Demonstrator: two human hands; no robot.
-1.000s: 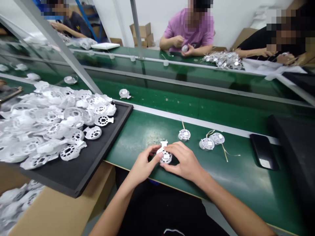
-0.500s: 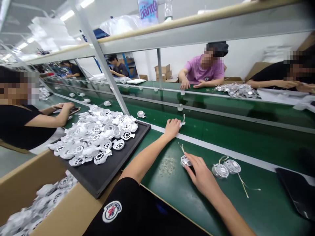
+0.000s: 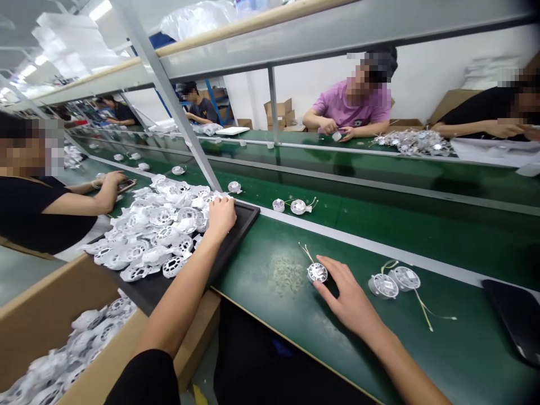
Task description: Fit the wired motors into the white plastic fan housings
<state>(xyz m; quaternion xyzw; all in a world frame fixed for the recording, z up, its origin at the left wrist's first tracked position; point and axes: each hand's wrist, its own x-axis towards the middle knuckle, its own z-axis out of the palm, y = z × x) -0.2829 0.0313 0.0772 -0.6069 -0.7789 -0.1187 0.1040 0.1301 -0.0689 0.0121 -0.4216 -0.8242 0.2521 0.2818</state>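
Observation:
My left hand (image 3: 222, 215) is at the right edge of a heap of white plastic covers (image 3: 162, 216) on a black tray (image 3: 242, 225). Its fingers curl down among the covers, and the fingertips are hidden. My right hand (image 3: 348, 289) rests on the green bench, thumb and forefinger around a round clear plastic part (image 3: 317, 273) with thin wires sticking up. Two similar round parts, a nearer one (image 3: 383, 286) and another (image 3: 405, 278), lie to its right with their wires trailing.
Two round pieces, one (image 3: 278, 205) and a wired one (image 3: 298, 207), lie on the green belt beyond the white strip (image 3: 337, 232). A black object (image 3: 512, 320) is at the right. A cardboard box (image 3: 105, 360) of covers stands at lower left. A slanted post (image 3: 177, 101) rises behind the tray. Co-workers sit around.
My left hand has moved from the belt back left to the heap of covers, leaving a wired round piece on the belt. My right hand stays at the same round part.

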